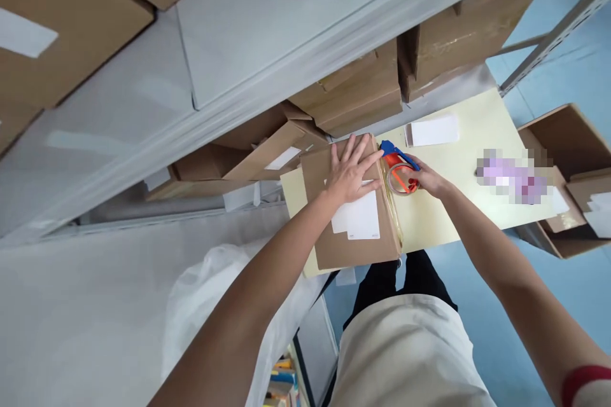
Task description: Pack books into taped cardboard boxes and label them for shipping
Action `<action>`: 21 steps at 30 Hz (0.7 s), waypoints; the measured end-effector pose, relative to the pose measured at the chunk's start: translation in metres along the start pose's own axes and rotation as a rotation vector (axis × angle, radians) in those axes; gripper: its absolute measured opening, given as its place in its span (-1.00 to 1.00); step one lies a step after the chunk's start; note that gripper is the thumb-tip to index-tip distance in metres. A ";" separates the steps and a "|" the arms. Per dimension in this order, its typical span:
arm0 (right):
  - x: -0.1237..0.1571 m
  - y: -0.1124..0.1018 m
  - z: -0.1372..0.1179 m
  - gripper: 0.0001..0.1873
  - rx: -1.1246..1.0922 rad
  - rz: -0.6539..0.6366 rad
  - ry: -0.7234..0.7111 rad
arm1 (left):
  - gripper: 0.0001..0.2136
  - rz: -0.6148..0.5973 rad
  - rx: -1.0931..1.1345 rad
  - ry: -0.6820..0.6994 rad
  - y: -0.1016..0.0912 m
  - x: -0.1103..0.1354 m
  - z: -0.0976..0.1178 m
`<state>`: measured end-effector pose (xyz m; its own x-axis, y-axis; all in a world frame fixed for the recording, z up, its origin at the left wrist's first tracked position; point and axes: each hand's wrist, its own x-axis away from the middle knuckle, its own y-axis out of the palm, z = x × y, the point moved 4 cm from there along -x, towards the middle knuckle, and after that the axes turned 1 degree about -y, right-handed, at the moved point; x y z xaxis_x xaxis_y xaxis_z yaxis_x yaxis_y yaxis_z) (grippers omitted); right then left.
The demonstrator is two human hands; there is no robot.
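A closed brown cardboard box with a white label lies on a pale yellow table. My left hand rests flat on the box's far end, fingers spread. My right hand is closed around a red and blue tape dispenser holding a roll of clear tape, set against the box's right edge. A strip of clear tape runs down that edge of the box.
Grey metal shelving holds several cardboard boxes and flattened cartons. A white card lies on the table. An open carton stands at the right on the blue floor. A white plastic bag hangs below left.
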<state>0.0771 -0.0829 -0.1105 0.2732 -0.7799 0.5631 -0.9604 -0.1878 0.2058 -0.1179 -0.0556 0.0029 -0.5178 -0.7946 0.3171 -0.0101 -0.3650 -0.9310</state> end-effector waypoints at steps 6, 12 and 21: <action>0.030 -0.001 0.009 0.05 0.133 0.077 0.021 | -0.35 -0.018 0.003 -0.017 -0.001 -0.004 0.001; 0.144 0.004 0.097 0.04 0.199 0.073 0.099 | -0.27 0.005 -0.028 -0.027 0.007 -0.004 -0.002; 0.222 0.109 0.179 0.05 -0.219 0.288 0.089 | -0.18 0.024 -0.021 -0.064 0.007 -0.003 -0.004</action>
<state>0.0230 -0.3830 -0.1060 0.0065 -0.7251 0.6886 -0.9668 0.1714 0.1895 -0.1199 -0.0534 -0.0050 -0.4627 -0.8325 0.3049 -0.0165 -0.3357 -0.9418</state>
